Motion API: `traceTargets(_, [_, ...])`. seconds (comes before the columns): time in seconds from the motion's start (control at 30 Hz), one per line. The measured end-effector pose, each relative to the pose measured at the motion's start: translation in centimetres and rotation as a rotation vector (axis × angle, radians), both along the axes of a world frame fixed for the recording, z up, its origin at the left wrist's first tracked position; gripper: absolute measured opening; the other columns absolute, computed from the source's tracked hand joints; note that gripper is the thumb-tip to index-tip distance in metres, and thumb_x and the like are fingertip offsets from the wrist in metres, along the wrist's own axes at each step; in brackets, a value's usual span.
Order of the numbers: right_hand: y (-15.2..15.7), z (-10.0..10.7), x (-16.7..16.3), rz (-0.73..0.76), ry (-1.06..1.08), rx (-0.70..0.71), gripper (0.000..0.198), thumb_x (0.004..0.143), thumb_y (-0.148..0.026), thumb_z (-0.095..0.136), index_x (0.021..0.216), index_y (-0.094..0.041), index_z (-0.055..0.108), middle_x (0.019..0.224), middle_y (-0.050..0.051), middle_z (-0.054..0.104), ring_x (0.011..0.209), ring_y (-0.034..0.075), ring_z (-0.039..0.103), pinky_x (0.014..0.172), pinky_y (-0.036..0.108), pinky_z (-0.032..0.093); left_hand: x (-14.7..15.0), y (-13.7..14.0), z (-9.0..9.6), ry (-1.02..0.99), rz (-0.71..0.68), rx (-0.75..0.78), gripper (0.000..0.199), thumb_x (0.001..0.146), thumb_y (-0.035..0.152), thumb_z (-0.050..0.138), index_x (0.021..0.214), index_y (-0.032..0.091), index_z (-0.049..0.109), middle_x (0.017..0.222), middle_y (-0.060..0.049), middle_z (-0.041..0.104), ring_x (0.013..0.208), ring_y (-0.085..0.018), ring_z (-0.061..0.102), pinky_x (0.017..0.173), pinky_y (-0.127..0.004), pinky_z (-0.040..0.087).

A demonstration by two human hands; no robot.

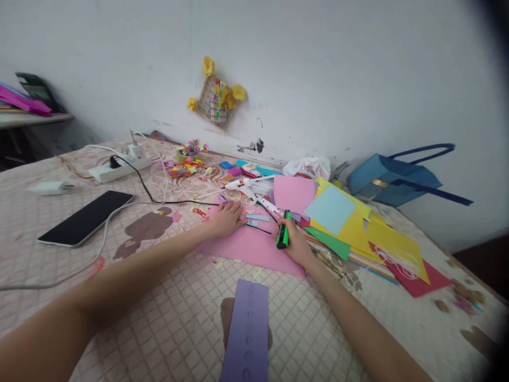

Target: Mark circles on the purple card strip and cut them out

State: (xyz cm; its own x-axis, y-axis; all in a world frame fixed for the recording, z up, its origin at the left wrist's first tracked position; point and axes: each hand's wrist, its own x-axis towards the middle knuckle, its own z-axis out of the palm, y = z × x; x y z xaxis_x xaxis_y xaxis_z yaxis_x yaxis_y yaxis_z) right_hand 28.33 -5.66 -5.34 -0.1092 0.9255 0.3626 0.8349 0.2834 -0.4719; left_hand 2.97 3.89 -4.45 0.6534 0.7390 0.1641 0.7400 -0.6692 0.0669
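Observation:
My left hand (227,218) lies with its fingers stretched out at the back left of a pink paper sheet (250,249). Small pale blue paper strips (257,217) are just right of its fingertips. My right hand (296,241) is closed around a green-and-black handheld tool (283,231), whose exact kind I cannot make out, over the right part of the pink sheet. Behind the hands lies a white glue gun (243,185). Nearer to me rests a purple paper strip (247,323) with a row of dark curved marks.
Coloured papers (358,233) and gold-handled scissors (332,262) lie to the right, near a blue bag (392,178). On the left are a dark-screened phone (89,217), a power strip (119,168) and cables. Cut paper pieces (189,167) fill the back.

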Motion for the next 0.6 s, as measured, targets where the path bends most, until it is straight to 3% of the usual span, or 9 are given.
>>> traceTargets(0.2, [1.9,-0.5,0.6,-0.005,0.034,0.038,0.032,0.079,-0.028,0.06,0.109,-0.02,0.052,0.093,0.006,0.062,0.084,0.024,0.061,0.074,0.035,0.047,0.4,2.6,-0.2,0.003,-0.003,-0.005,0.053,0.1,0.044,0.034,0.141,0.013,0.042,0.15,-0.017,0.04,0.14,-0.034,0.035,0.112,-0.05,0.029])
traceTargets(0.4, [0.7,-0.1,1.3,-0.079,0.151,0.115,0.028,0.087,-0.034,0.053,0.113,-0.023,0.047,0.101,0.006,0.069,0.067,0.019,0.065,0.064,0.031,0.05,1.0,2.9,0.7,-0.043,-0.05,0.064,0.042,0.099,0.033,0.04,0.131,0.009,0.052,0.141,-0.019,0.051,0.132,-0.033,0.046,0.108,-0.05,0.035])
traceTargets(0.47, [0.6,0.3,1.7,-0.098,0.171,0.136,0.028,0.09,-0.036,0.05,0.115,-0.024,0.045,0.111,0.009,0.068,0.076,0.021,0.068,0.071,0.034,0.052,1.6,3.0,1.1,-0.07,-0.094,0.1,0.036,0.098,0.023,0.039,0.129,0.011,0.053,0.139,-0.017,0.053,0.129,-0.029,0.048,0.108,-0.046,0.037])
traceTargets(0.53, [1.1,0.8,2.0,-0.074,0.164,0.135,0.028,0.09,-0.038,0.051,0.114,-0.025,0.045,0.122,0.01,0.065,0.098,0.024,0.067,0.084,0.037,0.052,2.3,3.2,1.2,-0.079,-0.169,0.113,0.036,0.096,0.015,0.041,0.129,0.013,0.054,0.141,-0.013,0.052,0.127,-0.025,0.05,0.107,-0.041,0.04])
traceTargets(0.6, [2.3,0.9,2.3,-0.005,0.13,0.098,0.029,0.088,-0.038,0.054,0.113,-0.025,0.048,0.122,0.01,0.064,0.107,0.024,0.065,0.089,0.038,0.05,3.0,3.6,1.1,-0.072,-0.245,0.111,0.034,0.095,0.014,0.046,0.128,0.014,0.056,0.143,-0.011,0.05,0.124,-0.024,0.051,0.106,-0.037,0.042])
